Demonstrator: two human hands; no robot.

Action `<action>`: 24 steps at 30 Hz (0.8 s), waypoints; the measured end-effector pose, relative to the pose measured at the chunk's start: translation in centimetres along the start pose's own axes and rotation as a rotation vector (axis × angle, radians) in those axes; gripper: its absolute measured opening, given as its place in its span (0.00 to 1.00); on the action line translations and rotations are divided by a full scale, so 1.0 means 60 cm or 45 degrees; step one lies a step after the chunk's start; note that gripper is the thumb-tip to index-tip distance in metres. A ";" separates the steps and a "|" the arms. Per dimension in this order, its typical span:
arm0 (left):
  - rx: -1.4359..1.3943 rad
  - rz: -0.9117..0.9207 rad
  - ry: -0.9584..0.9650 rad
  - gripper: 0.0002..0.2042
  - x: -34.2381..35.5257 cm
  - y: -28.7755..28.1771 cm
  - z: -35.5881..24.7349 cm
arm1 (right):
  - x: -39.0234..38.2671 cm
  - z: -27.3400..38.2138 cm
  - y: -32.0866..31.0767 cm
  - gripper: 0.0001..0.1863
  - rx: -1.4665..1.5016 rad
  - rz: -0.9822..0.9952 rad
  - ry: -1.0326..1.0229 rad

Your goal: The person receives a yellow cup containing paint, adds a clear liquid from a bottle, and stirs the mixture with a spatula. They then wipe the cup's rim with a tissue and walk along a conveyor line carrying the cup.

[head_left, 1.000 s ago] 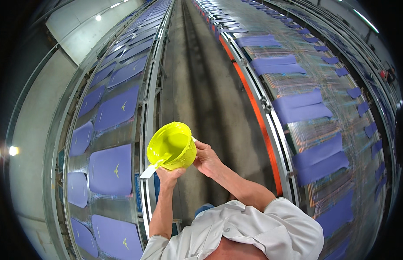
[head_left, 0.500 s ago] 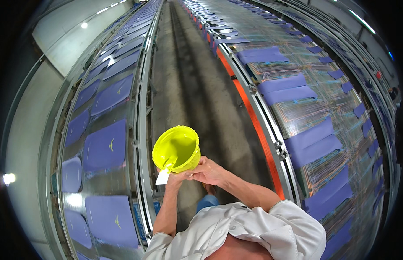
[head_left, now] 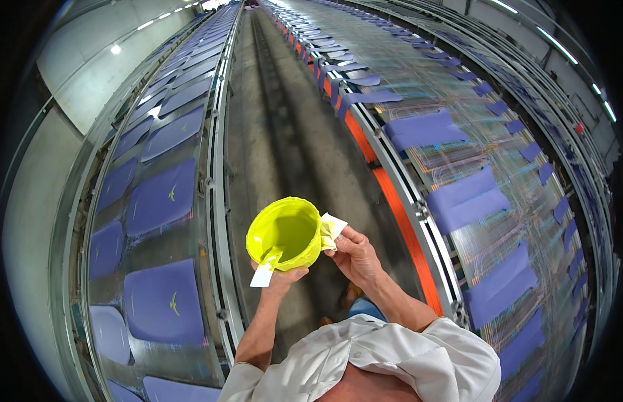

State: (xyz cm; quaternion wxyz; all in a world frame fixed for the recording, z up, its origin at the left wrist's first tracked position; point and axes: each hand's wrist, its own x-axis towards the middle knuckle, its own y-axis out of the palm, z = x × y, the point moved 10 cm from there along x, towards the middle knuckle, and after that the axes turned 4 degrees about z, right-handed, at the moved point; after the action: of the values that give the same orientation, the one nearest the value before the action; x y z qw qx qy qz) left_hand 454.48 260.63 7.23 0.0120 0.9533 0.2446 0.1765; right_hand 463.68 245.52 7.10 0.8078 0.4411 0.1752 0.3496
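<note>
The yellow tub [head_left: 313,249] was tilted above the aisle floor [head_left: 311,154], the left hand [head_left: 289,275] cradling it underneath. The right hand [head_left: 357,256] pinched a smeared cloth [head_left: 333,228] against its side. The step seemed to be wiping; the next move called for steady support. Yellow, paint-like matter [head_left: 279,236] coated its inside, where a white strip [head_left: 261,275] leaned over the rim.

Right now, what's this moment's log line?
left hand: holding yellow tub | right hand: holding crumpled pale wipe beside tub | white strip: partly in tub
</note>
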 end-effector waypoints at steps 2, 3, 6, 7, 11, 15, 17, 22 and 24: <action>0.034 -0.005 -0.033 0.44 0.056 -0.007 0.037 | 0.062 0.030 -0.016 0.15 -0.325 0.045 -0.086; 0.058 -0.014 -0.055 0.43 0.081 -0.007 0.049 | 0.091 0.046 -0.015 0.14 -0.412 0.090 -0.138; 0.063 -0.142 0.128 0.35 0.164 -0.004 0.038 | 0.188 0.090 -0.009 0.11 -0.673 0.223 -0.272; -0.004 -0.148 0.106 0.35 0.200 0.010 0.036 | 0.224 0.110 -0.011 0.11 -0.707 0.249 -0.292; 0.027 -0.187 0.034 0.37 0.336 0.042 0.059 | 0.375 0.174 -0.027 0.10 -0.795 0.306 -0.364; 0.071 -0.195 -0.103 0.50 0.439 0.028 0.127 | 0.493 0.202 -0.050 0.09 -0.781 0.252 -0.311; 0.035 -0.196 -0.069 0.48 0.487 0.025 0.131 | 0.548 0.209 -0.056 0.09 -0.755 0.246 -0.294; -0.168 -0.124 0.017 0.35 0.645 0.014 0.201 | 0.724 0.197 -0.120 0.07 -0.740 0.188 -0.123; -0.228 -0.091 -0.064 0.40 0.707 -0.002 0.242 | 0.797 0.193 -0.136 0.06 -0.743 0.176 -0.086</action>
State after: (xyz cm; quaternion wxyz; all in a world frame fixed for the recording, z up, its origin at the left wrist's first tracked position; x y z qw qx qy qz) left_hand 494.12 281.65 7.63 0.1097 0.9433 0.2612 0.1732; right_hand 507.05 270.09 7.89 0.8802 0.2128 0.0100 0.4242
